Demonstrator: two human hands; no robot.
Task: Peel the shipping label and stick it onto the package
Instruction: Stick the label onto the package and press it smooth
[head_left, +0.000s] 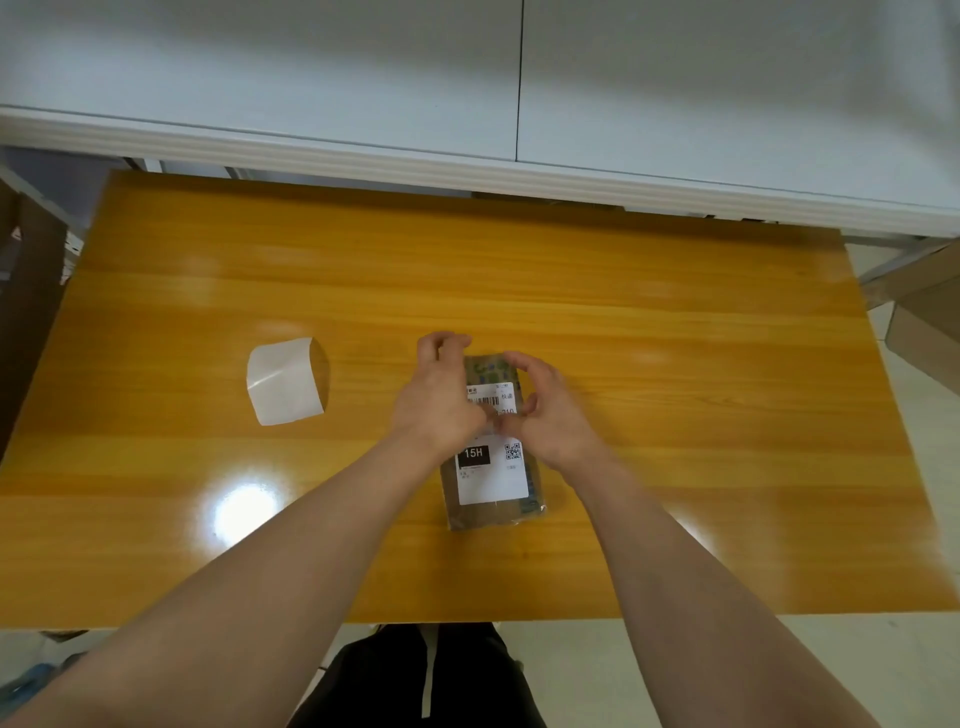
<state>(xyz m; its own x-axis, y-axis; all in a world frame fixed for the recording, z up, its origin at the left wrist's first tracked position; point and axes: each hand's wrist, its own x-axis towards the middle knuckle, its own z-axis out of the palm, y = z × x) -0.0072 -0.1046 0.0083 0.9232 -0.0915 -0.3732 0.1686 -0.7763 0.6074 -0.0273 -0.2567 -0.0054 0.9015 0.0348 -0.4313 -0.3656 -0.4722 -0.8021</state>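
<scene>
Orange-yellow wood grain covers pretty much the whole shot, that's the desk, glossy enough to throw a big lamp glare at about 7 o'clock. Behind it at 12 o'clock runs a pale grey-white wall panel with a ledge.

Next down in size, the package, a small brownish plastic-wrapped thing lying flat just right of dead centre, long side running 12 to 6. The shipping label is already on top of it, white, with a barcode, a black "15H" block and a QR code showing.

Both hands are on the package's far half. Left hand sits on its 9 o'clock edge, fingers curled around the top corner. Right hand is on the 3 o'clock side, fingers bent, thumb pressing down on the label. Neither is actually gripping anything, just pressing.

Off at 9 o'clock, well apart, lies the curled white backing sheet.
</scene>
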